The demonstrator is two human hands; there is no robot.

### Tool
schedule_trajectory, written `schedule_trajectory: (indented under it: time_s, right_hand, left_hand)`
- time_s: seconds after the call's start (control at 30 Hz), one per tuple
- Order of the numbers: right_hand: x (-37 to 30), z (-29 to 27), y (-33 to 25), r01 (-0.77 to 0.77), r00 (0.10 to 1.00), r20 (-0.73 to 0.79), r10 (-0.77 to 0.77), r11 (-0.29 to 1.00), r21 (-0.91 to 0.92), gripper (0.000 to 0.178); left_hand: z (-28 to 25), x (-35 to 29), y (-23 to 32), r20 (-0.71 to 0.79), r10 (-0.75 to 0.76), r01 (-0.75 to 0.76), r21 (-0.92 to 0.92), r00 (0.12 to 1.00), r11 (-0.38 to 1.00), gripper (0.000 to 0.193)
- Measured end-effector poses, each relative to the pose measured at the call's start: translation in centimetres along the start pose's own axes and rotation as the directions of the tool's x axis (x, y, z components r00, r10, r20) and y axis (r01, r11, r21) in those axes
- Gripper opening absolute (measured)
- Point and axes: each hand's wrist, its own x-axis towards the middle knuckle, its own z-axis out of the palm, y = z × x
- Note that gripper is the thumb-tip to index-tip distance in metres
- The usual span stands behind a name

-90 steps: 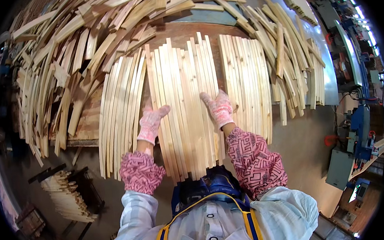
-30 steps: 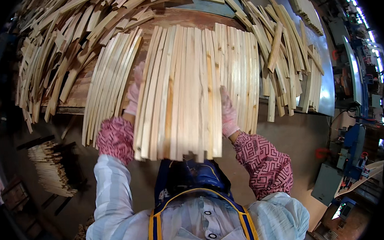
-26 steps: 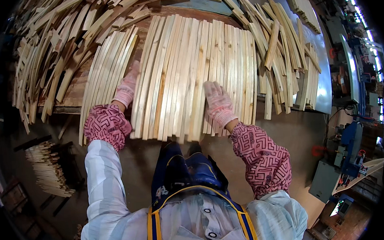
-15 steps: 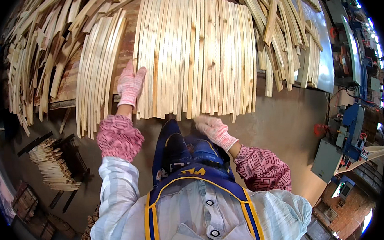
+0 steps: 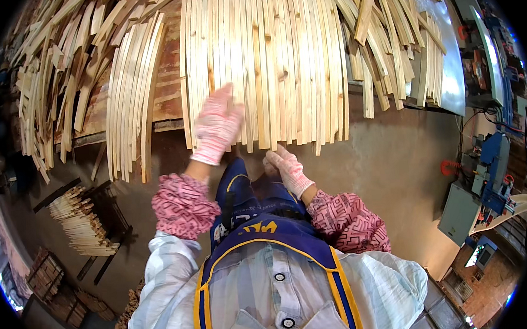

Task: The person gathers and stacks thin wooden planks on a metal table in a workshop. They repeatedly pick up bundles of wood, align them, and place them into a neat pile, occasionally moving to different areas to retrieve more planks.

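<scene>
A wide row of pale wooden strips (image 5: 306, 71) lies side by side on the table, their near ends jutting past its front edge. Over the left part of this row is my left hand (image 5: 216, 131), in a pink-and-white knit glove and smeared by motion. Its fingers look stretched out with the thumb apart, and nothing shows in it; whether it touches the wood I cannot tell. My right hand (image 5: 288, 170), gloved alike, is at the near ends of the middle strips. Its fingers are extended and the fingertips reach the strip ends, without a grip on any.
Left of the row lies a narrower group of strips (image 5: 131, 100), with brown tabletop (image 5: 167, 92) between. Loose strips heap at far left (image 5: 59, 86) and right (image 5: 383, 42). A rack of stacked strips (image 5: 83, 224) stands at lower left, a blue-grey machine (image 5: 487, 169) at right.
My left hand has moved right, from the row's left edge to over its strips. My right hand has shifted slightly, its fingers now pointing more toward the strip ends. The view has shifted a little.
</scene>
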Motion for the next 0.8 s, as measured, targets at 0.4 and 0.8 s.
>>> schedule_trajectory:
  time_s: [0.4,0.8]
  right_hand:
    - [1.7,-7.9,1.1,-0.369,0.921,0.335,0.201,0.729,0.576,0.01]
    - [6.9,-7.5,6.3,-0.099,0.969,0.219,-0.115,0.633,0.768,0.026]
  left_hand:
    - [3.2,-1.5,10.6,0.087,-0.282,0.287,-0.496,0.955,0.819,0.088]
    - [1.7,-2.8,2.4,0.115,-0.435,0.433,0.045,0.893,0.9,0.097]
